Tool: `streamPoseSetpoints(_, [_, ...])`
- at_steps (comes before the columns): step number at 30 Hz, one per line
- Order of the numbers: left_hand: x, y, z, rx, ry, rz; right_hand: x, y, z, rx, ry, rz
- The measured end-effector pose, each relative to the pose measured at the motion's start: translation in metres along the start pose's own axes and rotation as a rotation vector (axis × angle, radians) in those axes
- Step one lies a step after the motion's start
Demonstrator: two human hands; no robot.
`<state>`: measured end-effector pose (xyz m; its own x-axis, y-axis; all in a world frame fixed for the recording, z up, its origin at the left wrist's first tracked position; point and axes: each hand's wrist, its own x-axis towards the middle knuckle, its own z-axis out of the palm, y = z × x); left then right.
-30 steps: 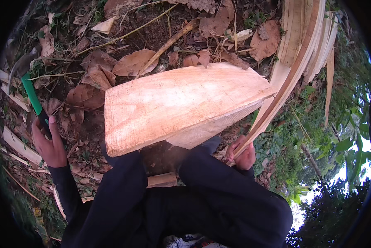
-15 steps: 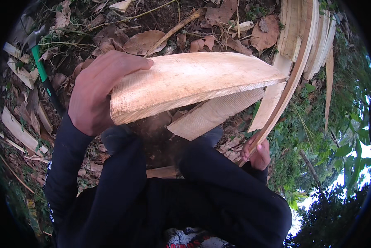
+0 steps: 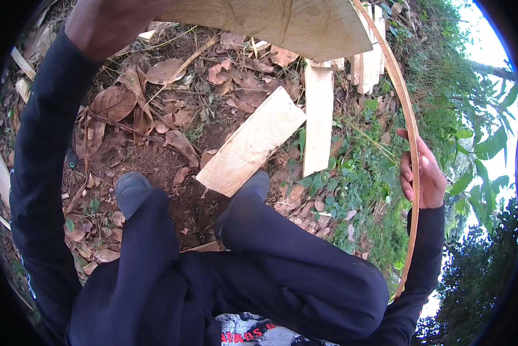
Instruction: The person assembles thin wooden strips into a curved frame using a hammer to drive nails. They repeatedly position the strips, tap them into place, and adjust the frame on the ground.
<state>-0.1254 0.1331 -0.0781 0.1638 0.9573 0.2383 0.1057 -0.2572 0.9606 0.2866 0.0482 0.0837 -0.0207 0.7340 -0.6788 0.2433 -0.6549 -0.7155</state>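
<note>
My left hand, at the upper left and partly cut off by the picture's rim, grips the end of a broad pale wooden board. The board is lifted high, and its far side runs out of view. Over on the right, my right hand has its fingers curled around a long, thin strip of wood. This strip bows from the board's right end down past my right forearm. Below the board, a shorter flat piece of wood lies at a slant beside my right shoe.
A narrow plank lies right of the slanted piece. More split planks are stacked behind it. Brown leaves and twigs cover the soil, with green plants to the right. My shoes rest on the ground.
My left hand has raised the board up and away, uncovering the slanted piece. My right hand has moved outward to the right and up with the thin strip. The view has shifted.
</note>
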Motion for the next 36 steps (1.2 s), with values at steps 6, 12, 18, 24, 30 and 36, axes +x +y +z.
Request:
streamPoseSetpoints(6, [-0.044, -0.008, -0.006, 0.167, -0.161, -0.083, -0.011, 0.024, 0.002, 0.052, -0.014, 0.061])
streamPoseSetpoints(12, [-0.084, -0.013, 0.02, 0.349, -0.321, -0.048, 0.017, 0.153, -0.01, 0.123, 0.035, 0.189])
streamPoseSetpoints(18, [-0.116, 0.019, 0.01, 0.538, -0.145, -0.268, 0.03, 0.208, -0.014, 0.268, 0.074, 0.147])
streamPoseSetpoints(24, [-0.223, -0.026, -0.044, 1.319, 0.25, -0.622, 0.026, 0.205, -0.036, 0.332, 0.123, 0.041])
streamPoseSetpoints(30, [-0.269, -0.043, -0.055, 1.212, 0.286, -0.524, -0.026, 0.202, -0.067, -0.336, 0.325, -0.288])
streamPoseSetpoints(36, [-0.195, 0.049, -0.033, 0.363, 0.449, -0.956, -0.044, 0.226, -0.105, 0.027, 0.251, -0.06])
